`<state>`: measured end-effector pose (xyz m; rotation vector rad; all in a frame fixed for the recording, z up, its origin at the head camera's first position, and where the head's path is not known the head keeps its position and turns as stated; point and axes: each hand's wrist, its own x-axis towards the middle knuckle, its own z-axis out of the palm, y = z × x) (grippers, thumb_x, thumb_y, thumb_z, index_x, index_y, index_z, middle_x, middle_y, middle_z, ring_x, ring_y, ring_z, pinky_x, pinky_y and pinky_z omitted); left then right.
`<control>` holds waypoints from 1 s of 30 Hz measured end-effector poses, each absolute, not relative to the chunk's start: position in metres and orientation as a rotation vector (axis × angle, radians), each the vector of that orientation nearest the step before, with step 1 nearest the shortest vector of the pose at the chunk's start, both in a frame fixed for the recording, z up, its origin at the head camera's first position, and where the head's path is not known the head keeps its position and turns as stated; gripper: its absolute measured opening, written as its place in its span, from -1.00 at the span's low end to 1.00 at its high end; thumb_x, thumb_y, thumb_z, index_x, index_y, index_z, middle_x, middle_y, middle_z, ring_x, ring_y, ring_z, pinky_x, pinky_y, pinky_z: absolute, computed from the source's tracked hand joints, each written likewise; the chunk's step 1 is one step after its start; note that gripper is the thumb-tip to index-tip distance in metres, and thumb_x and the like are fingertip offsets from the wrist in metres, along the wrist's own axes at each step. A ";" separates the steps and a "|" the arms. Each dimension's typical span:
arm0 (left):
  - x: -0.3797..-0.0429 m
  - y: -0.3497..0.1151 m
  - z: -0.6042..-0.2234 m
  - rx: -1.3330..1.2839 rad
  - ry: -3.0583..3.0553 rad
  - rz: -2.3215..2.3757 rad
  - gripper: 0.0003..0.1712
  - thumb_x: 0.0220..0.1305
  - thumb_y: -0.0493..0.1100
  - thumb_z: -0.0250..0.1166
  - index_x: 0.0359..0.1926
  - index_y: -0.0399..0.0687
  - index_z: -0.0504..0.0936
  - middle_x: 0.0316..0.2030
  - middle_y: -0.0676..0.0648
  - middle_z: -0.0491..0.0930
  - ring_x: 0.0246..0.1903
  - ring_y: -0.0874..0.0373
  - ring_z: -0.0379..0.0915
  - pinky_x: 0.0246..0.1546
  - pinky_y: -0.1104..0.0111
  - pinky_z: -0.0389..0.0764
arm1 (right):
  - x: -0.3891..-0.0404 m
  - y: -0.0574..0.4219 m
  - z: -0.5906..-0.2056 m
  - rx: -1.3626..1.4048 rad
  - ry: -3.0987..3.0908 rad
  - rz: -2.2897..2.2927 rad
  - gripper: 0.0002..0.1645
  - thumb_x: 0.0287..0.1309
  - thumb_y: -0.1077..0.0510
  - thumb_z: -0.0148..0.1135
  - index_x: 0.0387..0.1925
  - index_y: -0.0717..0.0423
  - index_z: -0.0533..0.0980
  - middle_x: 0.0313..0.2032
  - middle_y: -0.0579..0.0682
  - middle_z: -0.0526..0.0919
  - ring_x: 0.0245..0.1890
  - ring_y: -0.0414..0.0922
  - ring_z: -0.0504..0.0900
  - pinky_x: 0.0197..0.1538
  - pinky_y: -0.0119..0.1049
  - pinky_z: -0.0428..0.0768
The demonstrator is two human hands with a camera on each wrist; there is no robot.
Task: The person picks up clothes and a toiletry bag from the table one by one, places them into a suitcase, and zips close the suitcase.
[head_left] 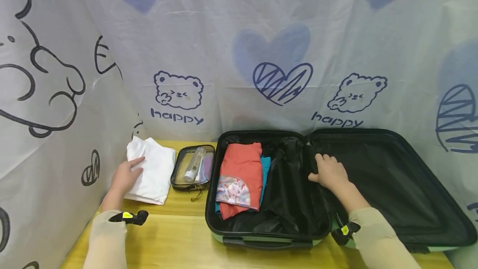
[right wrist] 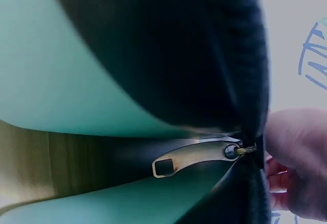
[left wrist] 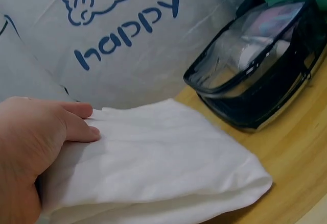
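Note:
A folded white cloth (head_left: 151, 173) lies at the left of the wooden table. My left hand (head_left: 125, 176) is at its left edge, thumb and index finger extended over the top; the other fingers are hidden. The white cloth (left wrist: 153, 163) fills the lower left wrist view. An open suitcase (head_left: 269, 235) holds a folded coral-red garment (head_left: 242, 165) with a printed patch, lying on a blue one (head_left: 266, 169). Over the suitcase's hinge side hovers my right hand (head_left: 330, 173), fingers loosely bent, with nothing visible in it. The right wrist view shows this hand (right wrist: 299, 157) partly behind the dark suitcase edge.
A clear pouch with black trim (head_left: 178, 184), holding a bottle and other items, stands between cloth and suitcase. The suitcase lid (head_left: 396, 186) lies open at the right. A metal zipper pull (right wrist: 196, 157) hangs at the hinge. Printed curtains (head_left: 224, 53) enclose the table.

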<state>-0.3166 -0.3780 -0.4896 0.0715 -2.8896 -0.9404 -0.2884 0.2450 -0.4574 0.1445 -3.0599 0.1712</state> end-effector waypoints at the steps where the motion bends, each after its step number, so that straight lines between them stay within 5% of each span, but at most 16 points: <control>1: -0.316 -0.376 -0.487 0.067 -2.874 -0.933 -0.47 0.39 -0.22 0.07 0.35 -0.20 0.37 0.31 -0.54 0.22 0.30 -0.50 0.10 0.26 -0.26 0.18 | -0.288 0.245 -0.457 0.155 -3.055 0.156 -0.12 0.05 -0.06 0.39 0.23 0.42 0.30 0.09 0.45 0.48 0.05 0.38 0.46 0.04 0.27 0.47; 30: -0.273 -0.322 -0.417 -0.060 -2.434 -0.928 -0.55 0.27 -0.30 0.22 0.20 -0.14 0.57 0.13 -0.44 0.48 0.14 -0.39 0.37 0.17 -0.17 0.33 | -0.286 0.251 -0.449 0.211 -3.033 -0.055 -0.18 0.07 -0.21 0.31 0.18 0.30 0.43 0.07 0.35 0.50 0.06 0.30 0.43 0.05 0.28 0.41</control>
